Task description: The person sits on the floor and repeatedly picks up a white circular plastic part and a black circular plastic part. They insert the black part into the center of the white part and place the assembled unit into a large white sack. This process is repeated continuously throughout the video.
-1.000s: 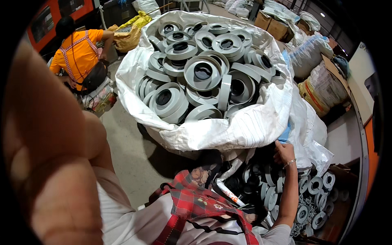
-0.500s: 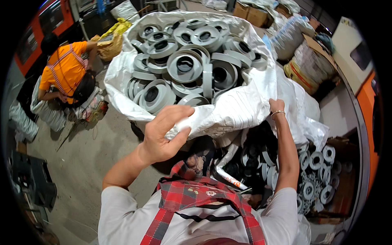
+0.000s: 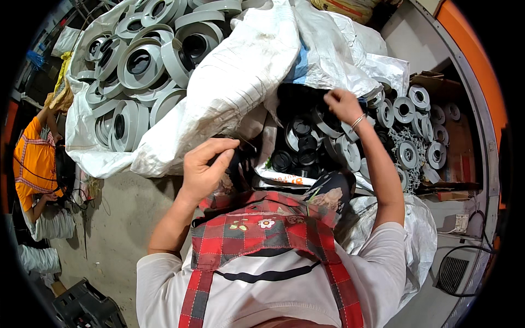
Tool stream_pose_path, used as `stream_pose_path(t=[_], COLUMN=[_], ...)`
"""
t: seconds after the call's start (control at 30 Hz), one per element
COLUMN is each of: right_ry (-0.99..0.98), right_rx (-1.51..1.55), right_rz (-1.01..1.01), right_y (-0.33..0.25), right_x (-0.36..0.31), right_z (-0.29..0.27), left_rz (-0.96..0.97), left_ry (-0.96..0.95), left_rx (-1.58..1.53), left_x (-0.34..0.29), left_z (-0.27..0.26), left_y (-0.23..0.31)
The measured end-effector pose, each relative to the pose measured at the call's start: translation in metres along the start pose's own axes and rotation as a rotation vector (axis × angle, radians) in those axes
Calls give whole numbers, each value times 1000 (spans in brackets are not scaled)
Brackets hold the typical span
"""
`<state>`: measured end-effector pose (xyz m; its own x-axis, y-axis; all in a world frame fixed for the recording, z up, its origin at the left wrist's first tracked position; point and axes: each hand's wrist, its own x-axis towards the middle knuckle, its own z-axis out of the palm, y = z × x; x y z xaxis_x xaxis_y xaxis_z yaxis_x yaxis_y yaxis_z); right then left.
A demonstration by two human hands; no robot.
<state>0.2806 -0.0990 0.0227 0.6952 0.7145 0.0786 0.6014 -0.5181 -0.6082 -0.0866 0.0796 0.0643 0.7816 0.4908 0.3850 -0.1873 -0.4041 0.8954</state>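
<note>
A large white woven sack (image 3: 240,82) full of grey round plastic parts with black centres (image 3: 139,60) stands at the upper left. Just in front of its folded rim is my left hand (image 3: 202,167), thumb and forefinger apart, with nothing visible between them. My right hand (image 3: 345,108) is closed, its fingers curled down over an open white bag of black round parts (image 3: 303,142) and grey rings (image 3: 347,153). Whatever those fingers may hold is hidden.
Grey rings (image 3: 404,109) and small loose pieces lie in a cardboard box (image 3: 459,142) at the right. A person in an orange top (image 3: 35,158) bends at the far left. A black plastic crate (image 3: 90,306) sits on the floor at lower left.
My view has swung right and down. My right hand has let go of the sack rim and come nearer, over the black parts. The rim has dropped into a fold. My left hand stays raised.
</note>
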Motion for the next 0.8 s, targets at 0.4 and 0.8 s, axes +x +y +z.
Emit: stream_pose_path(t=[0.4,0.8], right_ry=[-361,410], right_rx=[-708,98], right_rz=[237,281], right_y=[103,130], right_x=[-7,-21], right_z=[91,41], left_rz=[-407,-395], left_ry=[-105,-241], left_rx=[103,-202], left_x=[-33,-12], left_z=[46,102], left_y=[-32,-68])
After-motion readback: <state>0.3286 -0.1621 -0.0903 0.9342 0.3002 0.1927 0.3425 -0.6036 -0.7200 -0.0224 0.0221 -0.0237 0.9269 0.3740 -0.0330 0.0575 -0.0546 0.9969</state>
